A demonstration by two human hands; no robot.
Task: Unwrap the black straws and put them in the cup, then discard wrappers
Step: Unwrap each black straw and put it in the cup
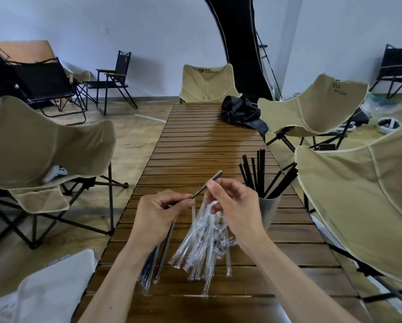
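My left hand grips the lower part of a wrapped black straw held slanted above the table. My right hand pinches the same straw higher up, near its clear wrapper tip. A grey cup stands to the right of my right hand and holds several unwrapped black straws. Under my hands lies a heap of empty clear wrappers. Several wrapped straws lie by my left forearm.
The slatted wooden table runs away from me, with a black bag at its far right end. Beige folding chairs stand on both sides and at the far end. A white bag sits at lower left.
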